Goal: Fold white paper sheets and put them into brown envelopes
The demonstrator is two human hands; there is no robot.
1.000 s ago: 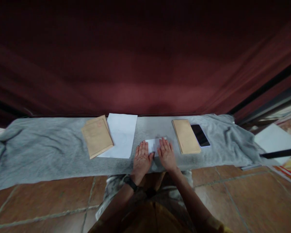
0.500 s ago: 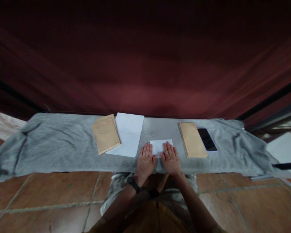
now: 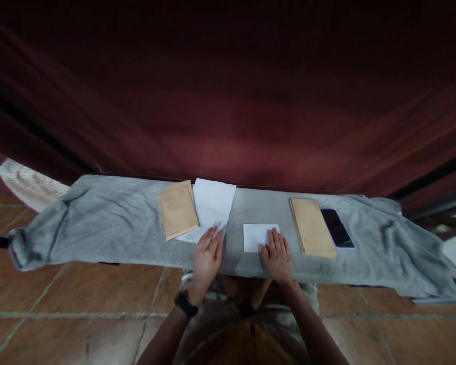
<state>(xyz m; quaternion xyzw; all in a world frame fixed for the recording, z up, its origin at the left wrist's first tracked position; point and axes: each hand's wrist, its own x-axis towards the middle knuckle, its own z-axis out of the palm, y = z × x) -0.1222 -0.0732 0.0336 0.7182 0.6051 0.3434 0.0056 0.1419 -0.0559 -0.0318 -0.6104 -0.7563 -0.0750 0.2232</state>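
Note:
A small folded white paper [image 3: 254,237] lies flat on the grey cloth in front of me. My right hand [image 3: 278,258] rests on its right side, fingers stretched out and flat. To the left, my left hand [image 3: 208,254] is over the lower right corner of a large white sheet [image 3: 215,200], its fingers extended and holding nothing; whether they touch the sheet I cannot tell. Brown envelopes [image 3: 178,213] overlap the left part of that sheet. Right of my right hand lies a stack of brown envelopes [image 3: 312,228].
A phone [image 3: 337,229] with a dark screen lies against the right-hand envelopes. Grey cloth [image 3: 117,223] covers the narrow table. Dark red fabric [image 3: 243,142] rises behind the table's far edge. Tiled floor [image 3: 110,294] shows below the near edge.
My left hand has left the folded paper and moved left to the large sheet. My right hand stays on the paper's right side. The whole view has shifted and tilted slightly.

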